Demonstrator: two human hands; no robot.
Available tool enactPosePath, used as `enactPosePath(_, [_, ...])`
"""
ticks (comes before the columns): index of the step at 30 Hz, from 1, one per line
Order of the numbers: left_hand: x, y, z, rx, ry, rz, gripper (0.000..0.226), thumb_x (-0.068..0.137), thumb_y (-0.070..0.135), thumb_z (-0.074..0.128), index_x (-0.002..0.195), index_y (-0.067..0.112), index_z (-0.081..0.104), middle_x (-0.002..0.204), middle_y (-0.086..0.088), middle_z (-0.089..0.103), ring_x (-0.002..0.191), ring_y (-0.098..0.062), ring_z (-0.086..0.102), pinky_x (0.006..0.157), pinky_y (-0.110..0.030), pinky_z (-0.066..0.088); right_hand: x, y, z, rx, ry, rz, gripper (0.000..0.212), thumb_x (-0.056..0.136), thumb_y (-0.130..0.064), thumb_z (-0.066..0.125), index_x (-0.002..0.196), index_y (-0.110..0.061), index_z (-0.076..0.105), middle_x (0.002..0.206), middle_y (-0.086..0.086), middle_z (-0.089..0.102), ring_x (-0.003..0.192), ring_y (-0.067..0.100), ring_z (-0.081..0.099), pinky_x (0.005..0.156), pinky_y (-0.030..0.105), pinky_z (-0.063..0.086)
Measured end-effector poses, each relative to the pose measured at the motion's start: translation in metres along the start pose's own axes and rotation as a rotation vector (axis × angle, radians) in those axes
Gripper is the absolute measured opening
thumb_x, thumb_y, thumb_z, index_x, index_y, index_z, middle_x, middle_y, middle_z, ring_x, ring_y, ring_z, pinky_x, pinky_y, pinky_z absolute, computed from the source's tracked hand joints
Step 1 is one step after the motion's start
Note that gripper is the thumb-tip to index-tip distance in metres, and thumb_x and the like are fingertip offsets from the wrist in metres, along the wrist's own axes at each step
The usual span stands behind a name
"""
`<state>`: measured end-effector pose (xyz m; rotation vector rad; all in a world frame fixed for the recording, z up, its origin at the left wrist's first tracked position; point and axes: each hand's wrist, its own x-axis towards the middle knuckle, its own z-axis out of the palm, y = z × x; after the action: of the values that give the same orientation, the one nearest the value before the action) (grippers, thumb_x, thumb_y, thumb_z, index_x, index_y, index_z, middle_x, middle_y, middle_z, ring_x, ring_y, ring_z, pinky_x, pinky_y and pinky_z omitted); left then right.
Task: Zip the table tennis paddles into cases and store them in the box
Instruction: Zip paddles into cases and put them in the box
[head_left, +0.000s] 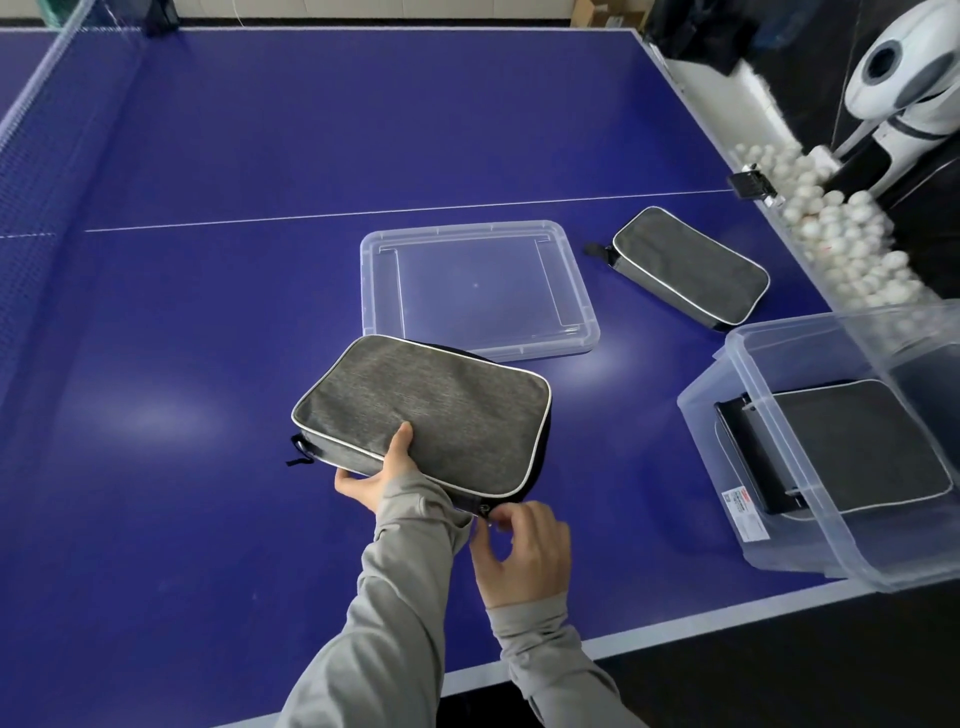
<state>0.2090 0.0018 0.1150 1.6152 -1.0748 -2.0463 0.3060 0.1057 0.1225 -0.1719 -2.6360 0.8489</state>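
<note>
- Left hand (375, 475) grasps the near long edge of a grey paddle case (423, 413), thumb on the top face, fingers curled under the edge; grey sleeve covers the wrist.
- Right hand (522, 553) sits at the near corner of the same case, fingertips pinched on the zipper pull (484, 512) at the dark side band.
- Held case lies near the front of the blue tabletop (208, 156), tilted up at the near edge on the left hand; white piping runs round its top face, and a small black loop (301, 451) hangs at its left corner.
- Clear plastic lid (478, 291) lies flat on the tabletop just behind the held case, its near edge close to the case's far edge.
- Second grey case (688, 265) lies flat to the right of the lid, apart from it, a dark tab at its left end.
- Clear storage box (753, 467) stands at the right front corner of the tabletop, with a third case (852, 447) lying flat on its floor; a white label shows on the box's near wall.
- White balls (831, 223) fill a clear tray along the right edge, beyond the box.
- White machine (904, 73) stands at the upper right, off the tabletop.
- Net (41, 135) runs along the left side.
</note>
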Motion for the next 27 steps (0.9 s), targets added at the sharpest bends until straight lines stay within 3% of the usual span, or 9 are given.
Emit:
enactPosePath(6, [-0.004,-0.001,0.0,-0.027,0.013,0.002,0.081,0.057,0.022,0.085,0.123,0.022,0.039,0.085,0.011,0.053,0.072,-0.005,0.056,0.076,-0.027,0.04,0.001,-0.002,0.0,-0.004,0.017,0.026,0.028,0.057,-0.018,0.085,0.067,-0.014,0.059,0.062,-0.004,0.054,0.054,0.013,0.05,0.052,0.025,0.039])
enactPosePath(12, [-0.008,0.0,-0.002,-0.029,0.017,-0.002,0.082,0.057,0.02,0.085,0.124,0.021,0.038,0.084,0.01,0.054,0.07,-0.003,0.056,0.078,-0.029,0.042,0.001,0.0,0.001,-0.011,0.045,0.006,0.025,0.056,-0.009,0.082,0.065,-0.013,0.059,0.061,-0.003,0.055,0.052,0.014,0.05,0.047,0.028,0.042])
enactPosePath(17, [-0.011,0.003,-0.004,-0.01,0.017,0.001,0.081,0.06,0.02,0.084,0.126,0.022,0.037,0.085,0.006,0.055,0.068,-0.004,0.055,0.075,-0.028,0.041,0.0,0.001,-0.004,0.003,0.053,-0.047,0.005,0.068,-0.015,0.063,0.065,-0.012,0.06,0.059,-0.003,0.056,0.051,0.012,0.049,0.047,0.025,0.042])
enactPosePath(21, [-0.013,0.007,-0.008,0.01,0.011,0.007,0.078,0.061,0.022,0.083,0.125,0.023,0.038,0.082,0.01,0.053,0.068,-0.004,0.054,0.067,-0.023,0.039,0.0,0.0,-0.009,0.06,0.056,-0.04,0.014,0.075,-0.019,0.055,0.065,-0.01,0.061,0.058,-0.001,0.055,0.05,0.012,0.049,0.044,0.023,0.043])
enactPosePath(27, [-0.008,0.017,-0.015,0.056,-0.02,0.029,0.079,0.061,0.024,0.083,0.125,0.024,0.038,0.082,0.012,0.051,0.069,-0.003,0.052,0.07,-0.024,0.039,-0.003,0.006,-0.023,0.078,0.035,-0.068,0.009,0.069,-0.011,0.069,0.064,-0.011,0.062,0.056,-0.003,0.055,0.047,0.013,0.048,0.046,0.026,0.043])
